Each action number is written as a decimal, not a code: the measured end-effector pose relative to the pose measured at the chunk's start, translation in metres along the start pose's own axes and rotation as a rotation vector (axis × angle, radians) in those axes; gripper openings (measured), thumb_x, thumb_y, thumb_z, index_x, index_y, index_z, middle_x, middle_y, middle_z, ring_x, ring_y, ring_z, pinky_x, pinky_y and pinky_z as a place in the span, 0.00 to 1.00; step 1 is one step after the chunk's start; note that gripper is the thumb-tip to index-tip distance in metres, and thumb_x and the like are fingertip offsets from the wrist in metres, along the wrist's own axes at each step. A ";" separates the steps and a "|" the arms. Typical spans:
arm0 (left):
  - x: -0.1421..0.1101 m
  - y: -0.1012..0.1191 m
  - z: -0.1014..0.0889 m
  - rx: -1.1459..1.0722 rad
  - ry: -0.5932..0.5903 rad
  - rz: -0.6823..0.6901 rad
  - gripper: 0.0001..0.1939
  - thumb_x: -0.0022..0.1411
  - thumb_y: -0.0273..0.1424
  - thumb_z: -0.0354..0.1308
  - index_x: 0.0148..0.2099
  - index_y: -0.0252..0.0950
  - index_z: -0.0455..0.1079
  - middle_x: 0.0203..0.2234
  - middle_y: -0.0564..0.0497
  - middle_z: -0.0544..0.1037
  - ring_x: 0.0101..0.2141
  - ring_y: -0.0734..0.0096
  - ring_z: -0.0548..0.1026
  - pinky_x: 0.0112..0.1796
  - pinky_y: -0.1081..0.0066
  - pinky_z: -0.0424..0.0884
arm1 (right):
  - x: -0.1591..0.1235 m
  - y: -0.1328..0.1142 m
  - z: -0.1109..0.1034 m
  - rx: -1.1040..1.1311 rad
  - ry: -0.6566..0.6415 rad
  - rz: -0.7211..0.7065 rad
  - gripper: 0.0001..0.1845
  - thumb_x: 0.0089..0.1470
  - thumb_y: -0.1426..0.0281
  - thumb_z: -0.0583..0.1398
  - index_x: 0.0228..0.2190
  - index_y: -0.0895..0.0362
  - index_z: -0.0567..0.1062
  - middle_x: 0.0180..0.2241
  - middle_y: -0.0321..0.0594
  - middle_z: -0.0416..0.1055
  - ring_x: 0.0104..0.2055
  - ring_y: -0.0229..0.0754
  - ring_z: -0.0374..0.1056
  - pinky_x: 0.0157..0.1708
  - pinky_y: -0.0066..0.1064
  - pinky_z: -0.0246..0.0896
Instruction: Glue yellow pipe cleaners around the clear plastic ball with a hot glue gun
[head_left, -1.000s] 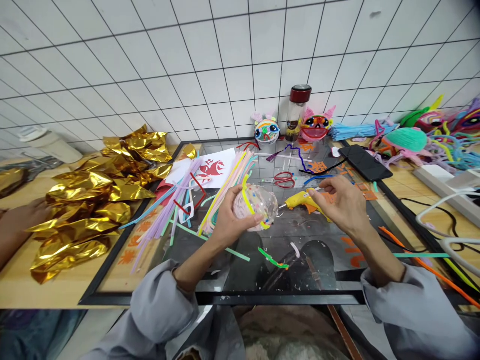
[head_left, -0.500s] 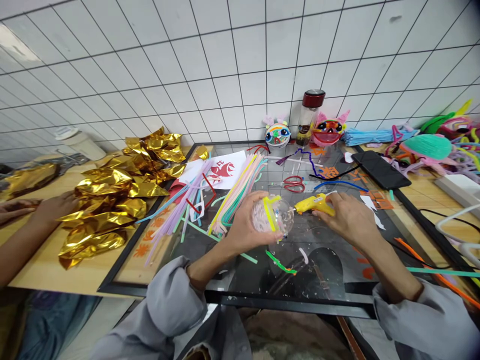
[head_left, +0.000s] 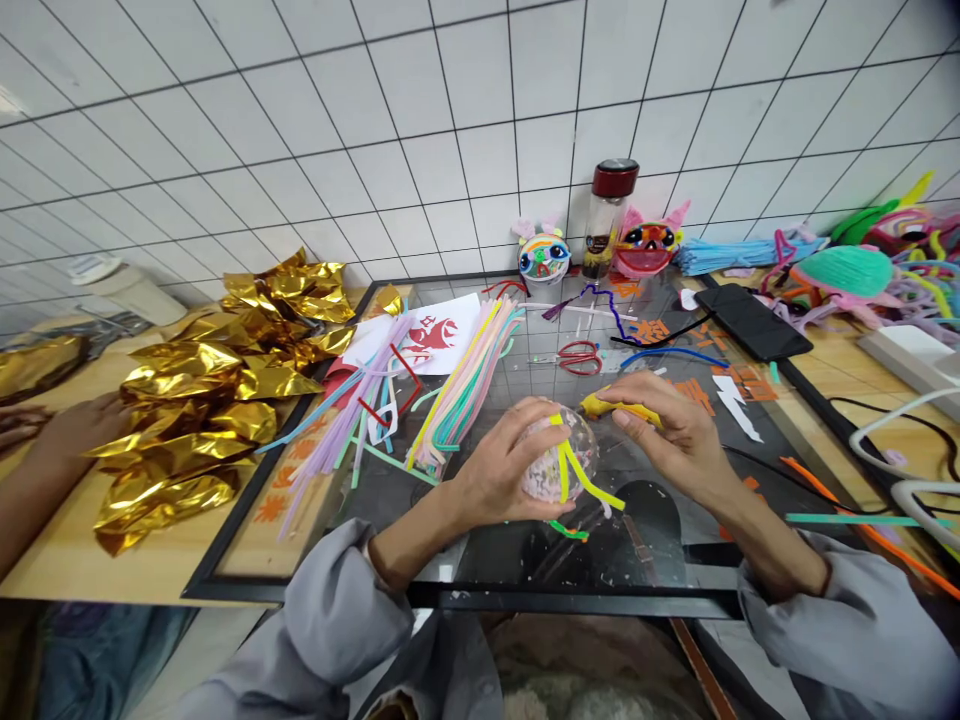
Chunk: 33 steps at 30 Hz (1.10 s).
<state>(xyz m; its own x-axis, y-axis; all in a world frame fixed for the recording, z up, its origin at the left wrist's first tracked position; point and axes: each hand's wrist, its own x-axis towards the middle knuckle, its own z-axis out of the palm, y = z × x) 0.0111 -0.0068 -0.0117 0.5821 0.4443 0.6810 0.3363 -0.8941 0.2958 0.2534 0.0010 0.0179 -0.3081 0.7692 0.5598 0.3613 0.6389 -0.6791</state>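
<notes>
My left hand (head_left: 501,470) is wrapped round a clear plastic ball (head_left: 561,468) with coloured specks inside. Yellow pipe-cleaner strips (head_left: 579,475) lie over the ball and stick out to its right. My right hand (head_left: 671,430) grips a yellow glue gun (head_left: 609,404), whose nozzle points left at the top of the ball. Both hands hover just above the dark glass board (head_left: 510,545). A green pipe-cleaner piece (head_left: 568,530) lies on the board just below the ball.
Bundles of pastel pipe cleaners (head_left: 465,385) and red scissors (head_left: 579,356) lie behind the hands. Crumpled gold foil (head_left: 217,385) covers the left table, where another person's hand (head_left: 71,425) rests. A black phone (head_left: 754,322), a red-capped bottle (head_left: 606,218) and small masks stand at the back.
My left hand has turned the ball so the yellow strips now hang to the right. My right hand has picked up the glue gun and brought it to the ball.
</notes>
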 end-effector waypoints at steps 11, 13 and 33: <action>0.006 0.003 -0.002 -0.024 0.020 -0.093 0.43 0.47 0.40 0.71 0.61 0.37 0.56 0.53 0.37 0.69 0.54 0.52 0.70 0.53 0.52 0.72 | -0.002 0.001 0.002 -0.022 0.018 -0.033 0.14 0.59 0.71 0.60 0.47 0.49 0.76 0.40 0.40 0.75 0.44 0.42 0.70 0.43 0.38 0.68; 0.006 0.003 -0.001 -0.023 0.022 -0.097 0.43 0.47 0.40 0.71 0.61 0.37 0.57 0.52 0.38 0.69 0.54 0.52 0.70 0.53 0.53 0.72 | -0.004 0.000 0.004 -0.054 0.029 -0.083 0.15 0.58 0.72 0.61 0.47 0.50 0.75 0.41 0.41 0.74 0.44 0.43 0.70 0.44 0.38 0.67; 0.008 -0.003 -0.016 -0.362 0.265 -0.663 0.41 0.42 0.47 0.72 0.55 0.38 0.64 0.51 0.45 0.73 0.50 0.56 0.73 0.53 0.57 0.69 | 0.002 0.031 -0.018 -0.960 -0.297 0.546 0.28 0.51 0.46 0.59 0.37 0.58 0.75 0.39 0.54 0.75 0.39 0.57 0.72 0.30 0.40 0.60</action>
<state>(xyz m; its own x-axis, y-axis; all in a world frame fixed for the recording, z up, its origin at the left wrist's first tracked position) 0.0028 -0.0016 0.0038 0.1342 0.9020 0.4104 0.2631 -0.4317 0.8628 0.2794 0.0222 0.0063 -0.0530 0.9954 0.0799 0.9948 0.0596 -0.0828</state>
